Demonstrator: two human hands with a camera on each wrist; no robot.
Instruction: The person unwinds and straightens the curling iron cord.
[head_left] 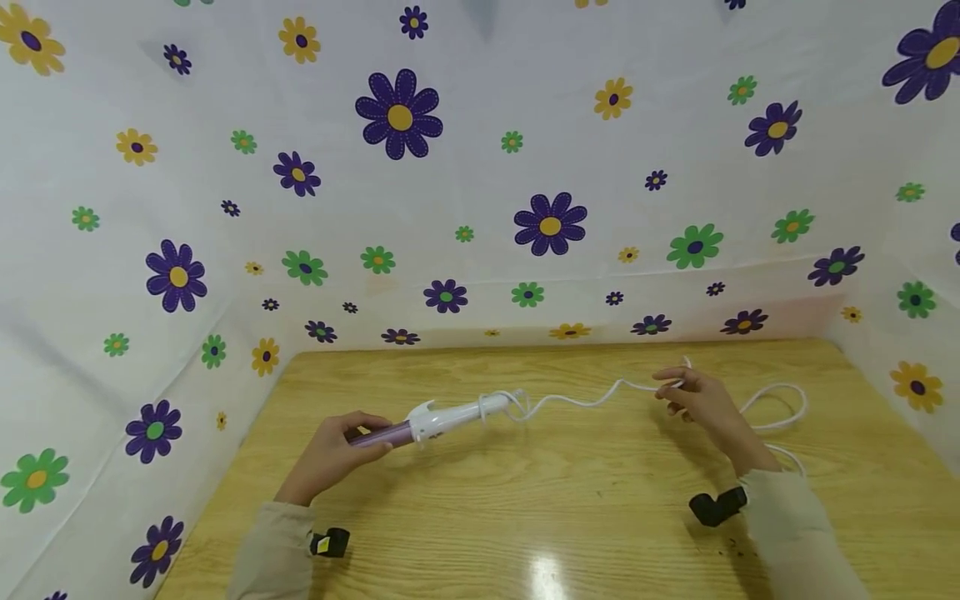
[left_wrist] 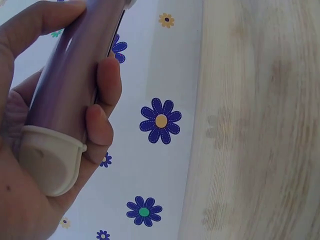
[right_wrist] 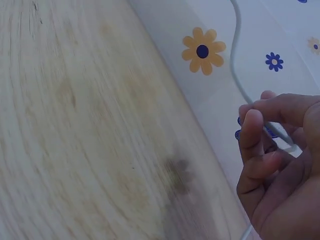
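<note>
My left hand [head_left: 335, 454] grips a curling iron [head_left: 450, 418] by its purple barrel [left_wrist: 75, 70], the fingers wrapped round it in the left wrist view. A pale cap [left_wrist: 52, 155] ends the barrel near the palm. The white handle points right, and part of its cord is looped round the handle's end. From there the white cord [head_left: 573, 402] runs in waves to my right hand [head_left: 701, 402], which pinches it between thumb and fingertips. In the right wrist view the cord [right_wrist: 235, 55] passes through that pinch; the other fingers are curled.
Beyond the right hand, a loop of cord [head_left: 802, 404] lies over the wooden table [head_left: 570, 500]. Flower-printed white cloth [head_left: 480, 167] stands along the table's back and both sides. Small dark specks [head_left: 738, 547] dot the table near the right sleeve.
</note>
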